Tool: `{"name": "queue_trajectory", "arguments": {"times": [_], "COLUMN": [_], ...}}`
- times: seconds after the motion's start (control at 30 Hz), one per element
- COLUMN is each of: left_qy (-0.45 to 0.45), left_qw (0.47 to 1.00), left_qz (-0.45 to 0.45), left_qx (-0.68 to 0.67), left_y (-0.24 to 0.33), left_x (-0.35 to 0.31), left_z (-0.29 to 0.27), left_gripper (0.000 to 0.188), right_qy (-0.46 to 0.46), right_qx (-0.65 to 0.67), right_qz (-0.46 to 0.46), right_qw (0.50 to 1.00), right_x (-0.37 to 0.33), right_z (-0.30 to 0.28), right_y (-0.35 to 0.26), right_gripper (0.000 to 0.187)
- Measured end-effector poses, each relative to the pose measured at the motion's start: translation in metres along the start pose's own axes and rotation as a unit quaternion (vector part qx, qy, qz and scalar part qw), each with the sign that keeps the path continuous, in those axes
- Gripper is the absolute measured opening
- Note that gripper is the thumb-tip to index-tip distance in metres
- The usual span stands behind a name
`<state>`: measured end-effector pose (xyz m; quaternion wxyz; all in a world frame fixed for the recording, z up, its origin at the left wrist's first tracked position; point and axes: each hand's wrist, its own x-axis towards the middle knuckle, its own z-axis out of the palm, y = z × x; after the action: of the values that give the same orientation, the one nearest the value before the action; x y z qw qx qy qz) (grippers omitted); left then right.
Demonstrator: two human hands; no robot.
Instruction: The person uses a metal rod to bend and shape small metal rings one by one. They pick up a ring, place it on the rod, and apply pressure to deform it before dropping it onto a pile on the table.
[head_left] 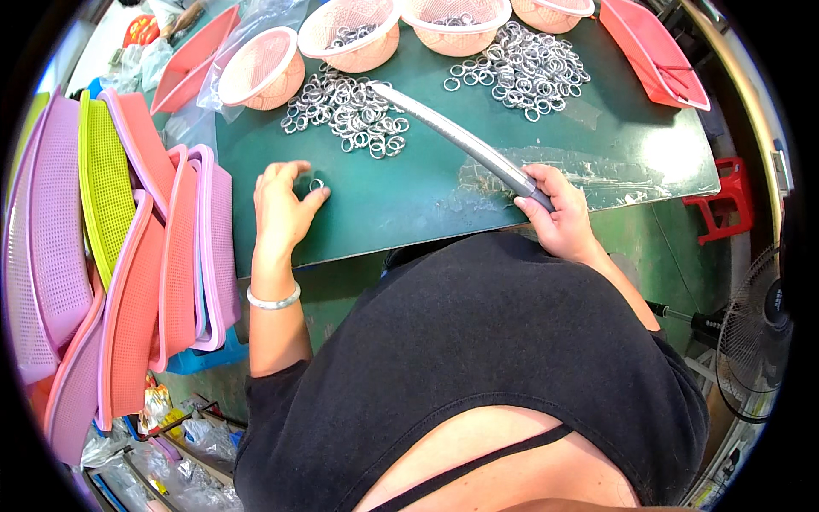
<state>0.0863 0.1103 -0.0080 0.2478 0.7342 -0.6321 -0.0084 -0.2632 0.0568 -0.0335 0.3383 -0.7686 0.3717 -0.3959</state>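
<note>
My right hand (559, 209) is closed round the dark grey handle of a tapered silver ring mandrel (461, 130). The mandrel slants up and left across the green table, its narrow tip near a heap of metal rings (345, 111). My left hand (286, 205), a pale bangle on its wrist, is over the table with thumb and fingers apart. One small silver ring (316, 183) is right by the thumb tip; whether it touches the thumb is hard to tell. A second heap of rings (537, 68) lies farther right.
Pink mesh baskets (264, 72) line the table's far side, some with rings inside. A pink tray (653, 55) sits at the far right corner. Stacked purple, green and coral baskets (111, 188) crowd the left. A red stool (729, 200) and a fan (755, 320) stand right.
</note>
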Motion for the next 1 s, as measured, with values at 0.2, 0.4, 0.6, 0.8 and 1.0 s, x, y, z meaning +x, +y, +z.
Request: {"name": "queue_trajectory", "arguments": {"times": [0.2,0.4,0.6,0.8,1.0], "left_qy": [0.005,-0.02,-0.046,-0.065,-0.134], "left_qw": [0.996,0.998,0.811,0.691,0.615], "left_qz": [0.077,0.055,-0.099,-0.068,-0.073], "left_qx": [-0.046,-0.012,-0.574,-0.717,-0.774], "left_y": [0.044,0.056,0.046,0.05,0.055], "left_x": [0.015,0.023,0.027,0.033,0.035], "left_z": [0.027,0.044,0.041,0.035,0.035], "left_gripper": [0.031,0.025,0.024,0.026,0.025], "right_qy": [-0.002,-0.016,-0.058,-0.085,-0.099], "right_qx": [0.001,-0.018,-0.036,-0.021,-0.016], "right_qz": [0.006,0.011,0.017,0.0,0.006], "right_qw": [1.0,1.0,0.998,0.996,0.995], "right_x": [0.0,-0.001,0.001,0.001,0.002], "right_z": [0.0,-0.004,-0.008,-0.008,-0.012], "right_y": [0.002,0.003,0.001,-0.003,-0.006], "right_gripper": [0.03,0.031,0.031,0.032,0.032]}}
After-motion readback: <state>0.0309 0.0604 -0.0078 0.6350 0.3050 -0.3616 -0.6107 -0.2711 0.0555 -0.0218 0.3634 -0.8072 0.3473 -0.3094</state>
